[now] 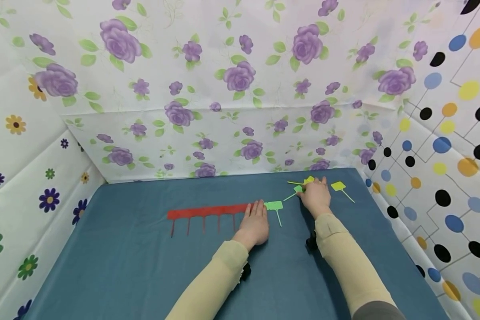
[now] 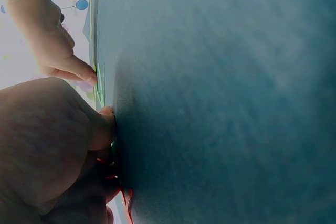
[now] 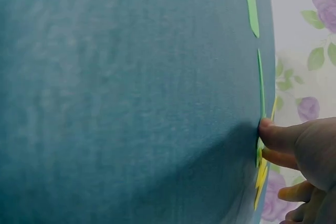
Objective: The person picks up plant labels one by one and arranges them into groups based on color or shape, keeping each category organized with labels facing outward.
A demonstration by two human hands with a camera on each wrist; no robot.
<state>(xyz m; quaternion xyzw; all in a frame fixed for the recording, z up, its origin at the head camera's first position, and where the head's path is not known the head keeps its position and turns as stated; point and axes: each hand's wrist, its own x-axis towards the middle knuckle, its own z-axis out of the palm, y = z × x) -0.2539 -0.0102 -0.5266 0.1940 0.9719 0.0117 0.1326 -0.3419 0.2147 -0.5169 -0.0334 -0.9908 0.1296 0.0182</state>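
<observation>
A row of red flag cable ties (image 1: 208, 212) lies side by side, thin tails toward me. My left hand (image 1: 256, 224) rests on the right end of this row, fingers straight, hiding part of it. Just right of those fingers lies a green flag cable tie (image 1: 275, 206), tail also toward me. My right hand (image 1: 317, 198) pinches another green flag cable tie (image 1: 298, 189) between thumb and fingers, its tail slanting down-left. Behind the right fingertips is a yellow flag cable tie (image 1: 309, 180), partly covered. The right wrist view shows the thumb (image 3: 266, 127) at the green piece.
A second yellow flag cable tie (image 1: 338, 186) lies right of my right hand, tail pointing toward the lower right. The blue tabletop (image 1: 116, 249) meets a floral cloth wall (image 1: 208, 89) at the back and a dotted cloth (image 1: 444, 178) on the right.
</observation>
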